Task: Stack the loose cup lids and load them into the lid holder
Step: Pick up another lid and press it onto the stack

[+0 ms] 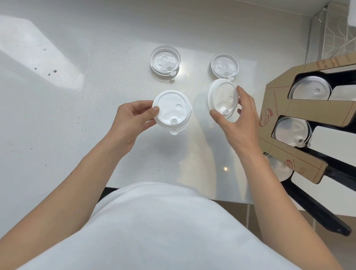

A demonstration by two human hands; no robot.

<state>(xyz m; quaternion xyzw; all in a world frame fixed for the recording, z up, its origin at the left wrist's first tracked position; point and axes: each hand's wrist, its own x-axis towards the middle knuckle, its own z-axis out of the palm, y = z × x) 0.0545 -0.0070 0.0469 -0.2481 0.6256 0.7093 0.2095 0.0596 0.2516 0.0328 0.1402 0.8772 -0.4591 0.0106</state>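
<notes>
Left hand [133,117] pinching white lid [171,111] by rim; right hand [240,118] gripping tilted lid [221,97], ready for stacking; holder [300,110] right.

"Where were the lids?"

"Two lid piles sat at the back of the counter [61,119]. One back pile [165,60] was on the left and the other back pile [225,65] was on the right, well apart. Nearer the person, the left hand [132,119] held a lid [171,111] just in front of the left pile. The right hand [238,118] held a tilted lid [222,97] just in front of the right pile."

"And the lid holder [307,106]?"

"It stood at the right side of the counter, just beside the right hand. Lids sat in its slots, one behind another."
</notes>
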